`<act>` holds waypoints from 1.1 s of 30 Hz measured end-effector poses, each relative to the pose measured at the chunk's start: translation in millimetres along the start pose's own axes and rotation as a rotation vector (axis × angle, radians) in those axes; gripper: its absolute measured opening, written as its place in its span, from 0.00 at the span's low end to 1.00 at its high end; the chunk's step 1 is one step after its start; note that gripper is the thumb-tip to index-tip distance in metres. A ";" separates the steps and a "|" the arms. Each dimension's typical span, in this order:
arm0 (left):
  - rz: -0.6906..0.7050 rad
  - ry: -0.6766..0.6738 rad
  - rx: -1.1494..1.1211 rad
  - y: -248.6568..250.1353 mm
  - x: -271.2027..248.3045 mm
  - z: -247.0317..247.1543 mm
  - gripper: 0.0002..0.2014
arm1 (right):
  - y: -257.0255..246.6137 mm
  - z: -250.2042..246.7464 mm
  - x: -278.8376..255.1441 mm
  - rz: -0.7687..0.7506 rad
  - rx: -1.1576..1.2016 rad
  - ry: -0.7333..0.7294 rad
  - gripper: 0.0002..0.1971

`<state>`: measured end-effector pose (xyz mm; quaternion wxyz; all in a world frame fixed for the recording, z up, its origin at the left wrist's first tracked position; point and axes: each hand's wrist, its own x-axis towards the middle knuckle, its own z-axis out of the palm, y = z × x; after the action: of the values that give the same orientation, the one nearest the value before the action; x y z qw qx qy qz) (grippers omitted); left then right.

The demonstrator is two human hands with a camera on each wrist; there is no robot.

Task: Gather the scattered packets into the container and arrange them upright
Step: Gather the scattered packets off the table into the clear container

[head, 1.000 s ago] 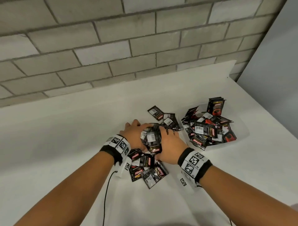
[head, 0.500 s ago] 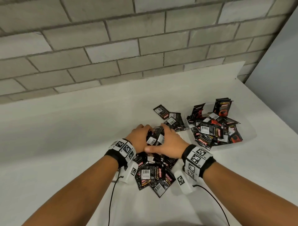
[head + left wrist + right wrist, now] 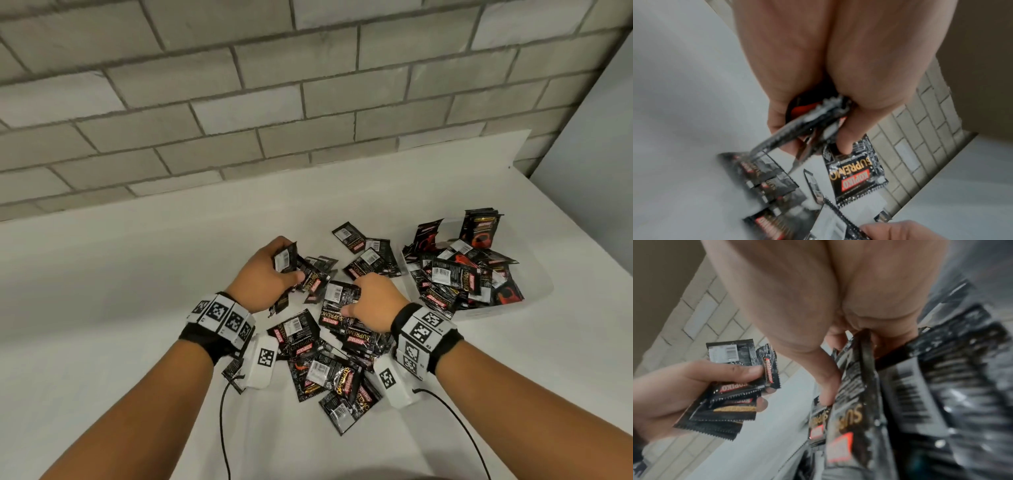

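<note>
Left hand [image 3: 263, 281] grips a fan of glossy black foil packets [image 3: 310, 274]; right hand [image 3: 371, 303] pinches several more from the near pile. Clear plastic container [image 3: 534, 291], far right, holds packets mostly lying jumbled. Recommend squaring both bundles edge-aligned before carrying across.

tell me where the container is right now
In the head view the clear container sits on the white table at the right, just beyond the right hand, near the grey side wall, already heaped with packets.
</note>
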<state>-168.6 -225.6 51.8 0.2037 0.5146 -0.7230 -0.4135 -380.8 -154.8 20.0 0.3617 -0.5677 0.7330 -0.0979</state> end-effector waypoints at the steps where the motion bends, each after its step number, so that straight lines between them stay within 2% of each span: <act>1: 0.003 0.024 -0.021 1.0 -1.9 -1.9 0.13 | -0.3 -2.6 -1.4 -0.012 0.001 0.019 0.25; 7: -0.043 0.139 -0.071 -2.6 -1.5 -8.3 0.12 | 3.2 -24.0 -18.8 -0.139 0.114 0.103 0.29; 9: -0.066 0.167 -0.077 -5.8 1.6 -7.4 0.13 | 7.1 -45.3 -31.8 -0.179 0.236 0.152 0.22; 11: -0.080 0.163 -0.078 -6.3 5.2 -3.4 0.12 | 18.9 -74.6 -45.5 -0.196 0.362 0.269 0.10; 12: -0.085 0.154 -0.073 -5.0 6.4 -0.2 0.12 | 25.2 -91.1 -50.3 -0.195 0.413 0.359 0.08; 14: -0.080 0.116 -0.049 0.8 8.7 8.3 0.12 | 47.2 -117.6 -49.6 -0.153 0.450 0.518 0.10; 15: -0.073 0.090 -0.035 4.9 10.8 13.4 0.13 | 57.9 -125.4 -46.6 -0.117 0.427 0.576 0.16; 17: -0.052 0.030 -0.013 17.9 16.4 24.3 0.15 | 78.6 -129.9 -38.0 -0.055 0.358 0.572 0.20; 18: -0.030 0.003 0.002 26.3 19.9 29.8 0.16 | 87.6 -128.5 -34.0 -0.023 0.303 0.530 0.22; 20: 0.027 -0.034 0.028 44.1 28.7 41.5 0.17 | 99.3 -121.9 -28.3 0.030 0.173 0.453 0.30; 22: 0.083 -0.055 0.027 64.7 38.2 55.7 0.17 | 105.6 -115.4 -23.7 0.027 0.054 0.428 0.33; 24: 0.132 -0.086 0.036 86.3 48.9 73.6 0.18 | 110.9 -112.2 -21.1 0.007 -0.005 0.458 0.31; 27: 0.222 -0.111 0.048 113.5 62.4 105.0 0.21 | 116.2 -116.2 -23.0 -0.034 0.042 0.517 0.24; 30: 0.342 -0.038 0.006 134.8 70.9 136.3 0.24 | 124.1 -124.9 -29.9 -0.028 0.073 0.554 0.17; 33: 0.421 -0.074 0.092 140.4 78.2 163.0 0.30 | 132.9 -129.2 -39.2 0.001 0.134 0.538 0.17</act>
<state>-397.1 -215.5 61.2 0.2354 0.3454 -0.8397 -0.3468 -561.1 -109.2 55.7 0.1909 -0.4957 0.7949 -0.2933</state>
